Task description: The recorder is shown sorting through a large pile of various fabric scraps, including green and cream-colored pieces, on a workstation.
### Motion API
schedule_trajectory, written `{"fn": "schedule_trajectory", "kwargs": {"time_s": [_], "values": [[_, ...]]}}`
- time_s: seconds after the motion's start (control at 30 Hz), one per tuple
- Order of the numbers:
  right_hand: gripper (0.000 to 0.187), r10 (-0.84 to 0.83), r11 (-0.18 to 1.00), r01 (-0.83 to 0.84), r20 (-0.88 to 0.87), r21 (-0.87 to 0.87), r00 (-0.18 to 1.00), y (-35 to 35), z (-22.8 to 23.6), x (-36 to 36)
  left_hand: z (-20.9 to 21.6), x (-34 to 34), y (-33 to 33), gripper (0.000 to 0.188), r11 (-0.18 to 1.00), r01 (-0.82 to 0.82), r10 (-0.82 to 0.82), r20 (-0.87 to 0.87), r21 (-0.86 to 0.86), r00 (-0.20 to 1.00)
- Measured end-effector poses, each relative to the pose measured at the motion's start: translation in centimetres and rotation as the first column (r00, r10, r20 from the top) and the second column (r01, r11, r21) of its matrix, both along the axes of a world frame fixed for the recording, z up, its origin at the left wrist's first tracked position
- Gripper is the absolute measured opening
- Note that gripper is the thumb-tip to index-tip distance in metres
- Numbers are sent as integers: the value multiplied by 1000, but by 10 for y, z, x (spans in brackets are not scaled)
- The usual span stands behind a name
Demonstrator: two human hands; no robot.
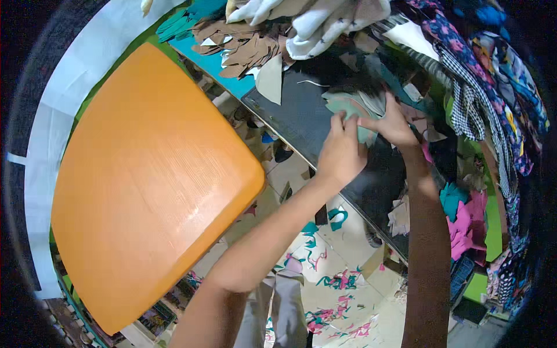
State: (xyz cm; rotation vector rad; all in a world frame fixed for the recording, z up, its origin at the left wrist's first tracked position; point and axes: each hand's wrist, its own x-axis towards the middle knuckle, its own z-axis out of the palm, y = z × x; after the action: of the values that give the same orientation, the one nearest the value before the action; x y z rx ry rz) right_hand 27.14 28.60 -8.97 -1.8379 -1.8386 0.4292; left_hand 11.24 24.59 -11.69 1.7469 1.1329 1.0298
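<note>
Pale green cut-out pieces (343,104), of thin sheet material such as leather or fabric, lie in a small stack over the black work table (296,113). Fingers of my left hand (343,152) curl over the near edge of the stack. My right hand (397,124) grips its right side, thumb pointing left toward the other hand. A greyish layer shows between the hands, slightly blurred. To the left of the stack are a thin white strip (313,83) and a cream rounded piece (270,81).
Brown cut pieces (249,49) are heaped at the far left end, beside white cloth (319,29). An orange tabletop (156,180) stands at left, across a gap. Patterned fabrics (464,87) hang at right, above pink pieces (461,232). Coloured scraps (342,281) litter the floor.
</note>
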Motion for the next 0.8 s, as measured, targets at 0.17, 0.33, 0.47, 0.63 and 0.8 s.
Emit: {"fn": "schedule_trajectory", "kwargs": {"time_s": [0.17, 0.33, 0.47, 0.63, 0.8], "values": [[93, 22, 999, -22, 15, 42, 1000, 2, -18, 9, -8, -8, -4, 52, 986, 55, -14, -253, 157, 967], [98, 9, 1000, -13, -142, -27, 990, -4, -13, -1, -13, -5, -7, 57, 975, 140, -52, -432, 174, 901], [98, 28, 1000, -27, -101, 16, 994, -6, -20, -7, -18, -6, -7, 57, 953, 136, 49, -579, 271, 814], [94, -73, 995, 74, -23, 68, 997, -14, -19, -8, -21, -7, -7, 54, 933, 146, 56, -532, 329, 845], [84, 11, 983, -13, 13, 182, 1000, -21, -29, -15, -16, -26, -7, 43, 930, 174, 42, -562, 325, 826]]}}
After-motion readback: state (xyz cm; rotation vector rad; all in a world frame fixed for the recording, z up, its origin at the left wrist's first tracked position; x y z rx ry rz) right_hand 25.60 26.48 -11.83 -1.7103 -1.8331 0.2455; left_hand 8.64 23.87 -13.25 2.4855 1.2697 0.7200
